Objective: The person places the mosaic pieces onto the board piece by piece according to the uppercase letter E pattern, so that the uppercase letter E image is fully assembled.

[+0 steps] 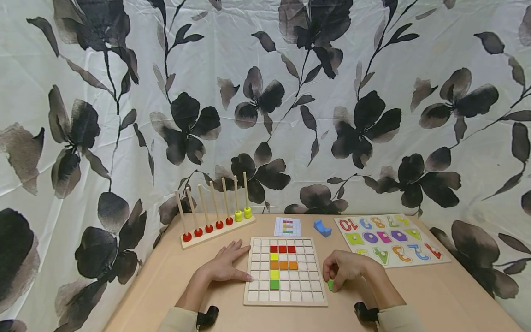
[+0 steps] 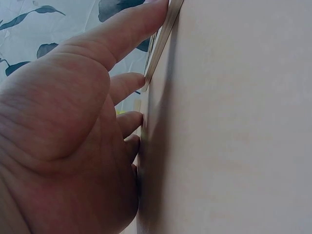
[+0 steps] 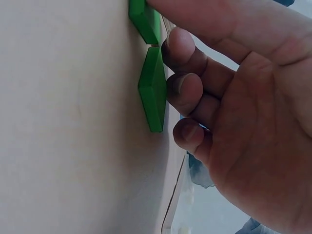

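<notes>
A square wooden grid board [image 1: 286, 304] lies on the table, with red tiles [image 1: 283, 249], yellow tiles [image 1: 274, 274], orange tiles [image 1: 284, 265] and a green tile [image 1: 274, 285] in its cells. Spread at the board's left side, my left hand [image 1: 226, 263] touches its edge with thumb and index finger. To the right of the board, my right hand [image 1: 348, 268] has bent fingers and pinches a green tile [image 3: 146, 22] at table level. A second green tile [image 3: 153, 92] lies under the curled fingers, close to the first.
Behind the board are a small pattern card [image 1: 287, 227] and a blue curved block [image 1: 322, 228]. A peg stand [image 1: 220, 229] with red and yellow beads is at the back left. A number puzzle board [image 1: 392, 242] lies at the right, and a floral cloth [image 1: 265, 115] hangs behind.
</notes>
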Available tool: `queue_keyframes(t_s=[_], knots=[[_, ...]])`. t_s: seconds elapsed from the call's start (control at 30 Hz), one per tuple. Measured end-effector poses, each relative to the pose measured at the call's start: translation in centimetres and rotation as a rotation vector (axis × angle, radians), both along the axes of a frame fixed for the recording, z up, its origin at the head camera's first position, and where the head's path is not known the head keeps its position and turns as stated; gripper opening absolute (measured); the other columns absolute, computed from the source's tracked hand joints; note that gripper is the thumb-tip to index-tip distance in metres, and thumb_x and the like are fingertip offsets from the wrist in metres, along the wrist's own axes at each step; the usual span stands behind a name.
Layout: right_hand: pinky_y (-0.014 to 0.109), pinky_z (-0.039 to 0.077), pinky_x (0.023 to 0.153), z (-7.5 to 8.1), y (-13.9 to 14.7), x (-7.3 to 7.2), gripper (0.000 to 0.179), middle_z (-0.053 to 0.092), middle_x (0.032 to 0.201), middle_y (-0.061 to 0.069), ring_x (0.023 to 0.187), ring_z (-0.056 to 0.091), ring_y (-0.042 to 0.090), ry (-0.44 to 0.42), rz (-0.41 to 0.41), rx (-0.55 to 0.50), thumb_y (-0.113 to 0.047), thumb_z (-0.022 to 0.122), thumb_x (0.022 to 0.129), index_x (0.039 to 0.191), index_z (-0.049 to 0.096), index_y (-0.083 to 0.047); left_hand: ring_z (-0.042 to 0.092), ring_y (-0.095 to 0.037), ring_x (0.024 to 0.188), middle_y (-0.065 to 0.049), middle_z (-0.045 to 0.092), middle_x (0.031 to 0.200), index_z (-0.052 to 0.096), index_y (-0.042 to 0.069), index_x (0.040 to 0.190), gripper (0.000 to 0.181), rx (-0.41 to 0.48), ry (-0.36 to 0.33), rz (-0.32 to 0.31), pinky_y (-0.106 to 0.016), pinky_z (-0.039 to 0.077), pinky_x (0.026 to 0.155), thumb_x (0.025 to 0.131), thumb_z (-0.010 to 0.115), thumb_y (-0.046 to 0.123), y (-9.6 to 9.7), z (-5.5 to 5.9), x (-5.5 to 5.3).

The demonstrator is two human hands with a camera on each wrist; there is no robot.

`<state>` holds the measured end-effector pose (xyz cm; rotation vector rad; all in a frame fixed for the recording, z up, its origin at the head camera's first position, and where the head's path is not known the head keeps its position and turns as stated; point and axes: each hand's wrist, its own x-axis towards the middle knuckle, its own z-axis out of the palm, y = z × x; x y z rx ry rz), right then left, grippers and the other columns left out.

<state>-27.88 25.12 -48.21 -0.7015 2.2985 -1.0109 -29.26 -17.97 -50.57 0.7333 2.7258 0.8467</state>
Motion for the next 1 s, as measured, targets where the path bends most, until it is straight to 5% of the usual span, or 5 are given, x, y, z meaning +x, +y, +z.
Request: queue_keyframes(t_s=[1.0], knots=[[0.022, 0.050, 0.066, 0.01, 0.45, -0.76, 0.009, 0.062, 0.083, 0.002, 0.078, 0.058, 0.014, 0.279, -0.164, -0.093, -0.006, 0.077, 0.091, 0.096, 0.071, -0.008, 0.011, -0.048, 0.160, -0.025, 0.021, 0.171, 0.044, 0.015, 0.159, 0.099, 0.002, 0.012, -0.001, -0.066, 0.006, 0.129, 0.079, 0.084, 0.058, -0.05, -0.21, -0.26]])
